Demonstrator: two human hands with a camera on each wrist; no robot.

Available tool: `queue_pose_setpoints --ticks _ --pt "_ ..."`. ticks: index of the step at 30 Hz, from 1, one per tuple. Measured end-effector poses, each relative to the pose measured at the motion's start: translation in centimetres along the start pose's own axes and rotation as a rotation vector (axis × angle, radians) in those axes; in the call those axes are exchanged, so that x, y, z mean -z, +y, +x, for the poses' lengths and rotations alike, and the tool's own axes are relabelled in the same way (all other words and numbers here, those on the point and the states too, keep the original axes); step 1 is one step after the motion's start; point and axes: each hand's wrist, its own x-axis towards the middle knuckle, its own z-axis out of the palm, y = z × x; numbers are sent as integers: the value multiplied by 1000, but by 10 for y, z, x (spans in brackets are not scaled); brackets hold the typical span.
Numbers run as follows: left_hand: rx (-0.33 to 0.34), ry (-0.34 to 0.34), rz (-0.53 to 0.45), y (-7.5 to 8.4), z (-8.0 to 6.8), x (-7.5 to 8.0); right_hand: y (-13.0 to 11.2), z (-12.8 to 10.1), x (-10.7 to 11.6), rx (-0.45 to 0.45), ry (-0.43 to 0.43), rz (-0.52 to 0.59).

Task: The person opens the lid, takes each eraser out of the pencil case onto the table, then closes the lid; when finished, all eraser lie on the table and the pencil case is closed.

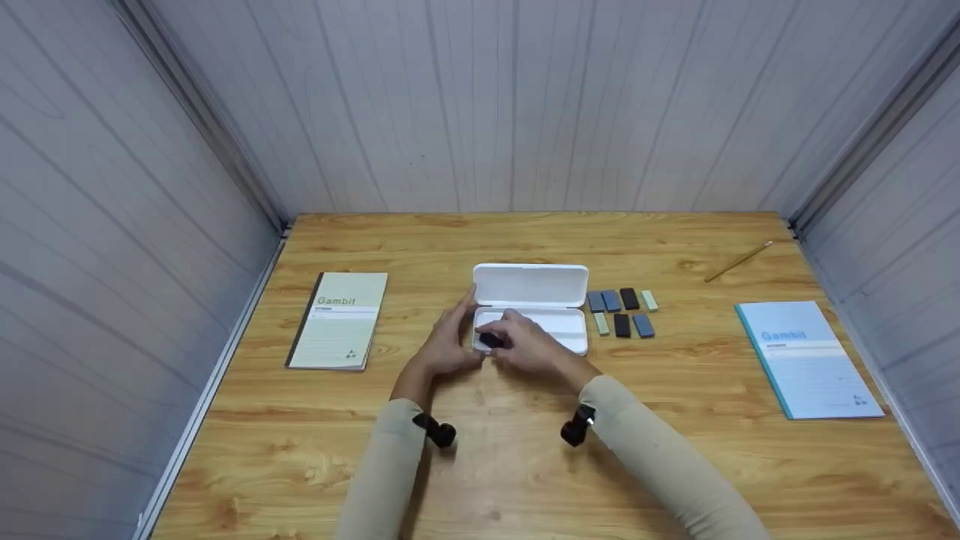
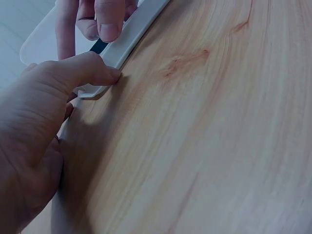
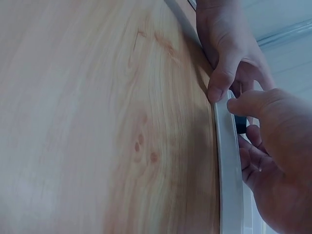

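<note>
A white pencil case (image 1: pixel 530 285) lies on the table with its lid raised at the back. My left hand (image 1: pixel 448 346) grips the case's left end, its thumb (image 2: pixel 100 73) at the front corner and the other fingers along the side. Inside the left part of the case, my right hand (image 1: pixel 526 345) pinches a black eraser (image 1: pixel 491 340) between thumb and fingers. In the right wrist view the eraser (image 3: pixel 240 124) is mostly hidden behind the fingers and the case's front wall.
Right of the case lie several small erasers in two rows: blue (image 1: pixel 643 325), black (image 1: pixel 629 298) and pale green (image 1: pixel 649 301). A pencil (image 1: pixel 739 262) lies at the back right. A cream notebook (image 1: pixel 339 322) is at left, a blue notebook (image 1: pixel 814 360) at right.
</note>
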Motion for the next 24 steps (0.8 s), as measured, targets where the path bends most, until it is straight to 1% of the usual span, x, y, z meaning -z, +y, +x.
queue_pose_setpoints --ticks 2,5,8,10,12,15,17,20,21,22,24 --pt "2 4 11 -1 0 -1 5 2 -2 -6 -3 -10" --pt "17 7 23 0 -1 -1 9 4 -4 -11 -3 5" --pt "18 17 28 4 -2 -1 7 2 -3 -15 13 17" --pt "15 23 33 5 -3 -1 3 0 -3 -12 40 28" --pt "13 29 37 8 -4 -1 -1 -2 -3 -15 70 56" --pt "15 30 36 7 -3 -2 -13 -8 4 -19 107 147" --pt "15 28 29 5 -2 -2 -27 -12 14 -40 116 207" --pt "4 27 28 0 0 -3 -45 -17 29 -45 140 261" --pt "4 25 24 -1 0 -3 -36 -14 26 -26 158 274" --pt "6 26 19 -1 1 -3 -40 -15 29 -20 170 290" --pt "6 24 13 0 1 -2 -35 -15 29 8 206 332"
